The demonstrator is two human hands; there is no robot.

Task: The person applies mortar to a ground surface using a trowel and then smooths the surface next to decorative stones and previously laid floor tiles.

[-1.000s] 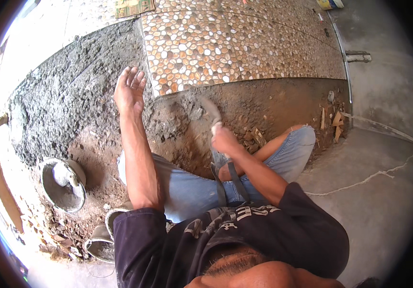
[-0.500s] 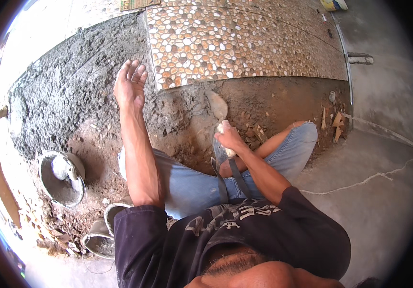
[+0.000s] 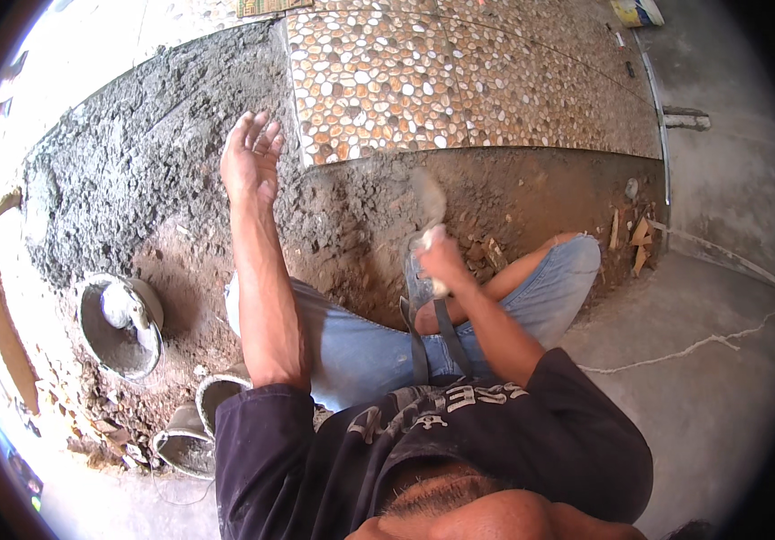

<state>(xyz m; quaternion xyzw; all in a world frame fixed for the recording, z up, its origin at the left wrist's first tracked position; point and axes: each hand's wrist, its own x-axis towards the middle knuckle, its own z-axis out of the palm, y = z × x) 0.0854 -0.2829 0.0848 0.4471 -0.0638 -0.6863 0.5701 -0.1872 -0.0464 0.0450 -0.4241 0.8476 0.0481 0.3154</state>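
Pointing forward, the trowel (image 3: 432,198) slants slightly left lengthwise

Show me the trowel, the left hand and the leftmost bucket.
Trowel (image 3: 432,196): head view, on its motion-blurred blade.
Left hand (image 3: 251,166): head view, middle of the hand.
Leftmost bucket (image 3: 94,328): head view, on its inner wall.

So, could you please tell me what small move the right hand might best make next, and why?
I'd probably smooth the lumpy grey mix along the near edge of the patterned tiles with the trowel: the right hand grips it, its blurred blade shows close to that edge, and the open left hand is off to the side.
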